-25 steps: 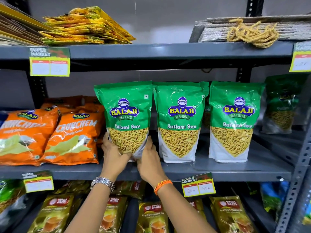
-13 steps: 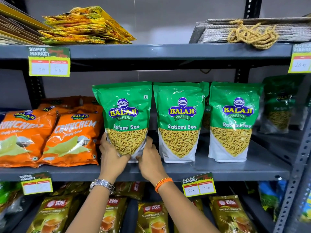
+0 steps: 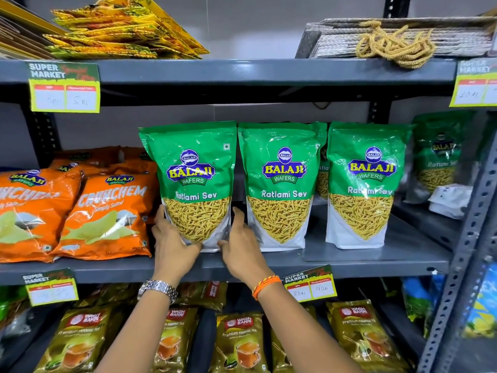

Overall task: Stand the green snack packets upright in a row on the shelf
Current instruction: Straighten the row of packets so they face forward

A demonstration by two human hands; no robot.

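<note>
While both hands (image 3: 209, 246) clamp base, glossy green pouch (image 3: 192, 184) stands upright, crinkled.

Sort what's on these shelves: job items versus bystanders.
Job: left green packet gripped by left hand and right hand; middle green packet; right green packet; middle shelf.
Bystanders: orange chip bags; tea packs; price tags.

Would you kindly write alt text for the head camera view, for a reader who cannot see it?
Both hands, left hand and right hand, grip the bottom of the leftmost green Ratlami Sev packet on a grey shelf. Two matching packets stand upright to its right, orange Crunchem chip bags to its left.
</note>
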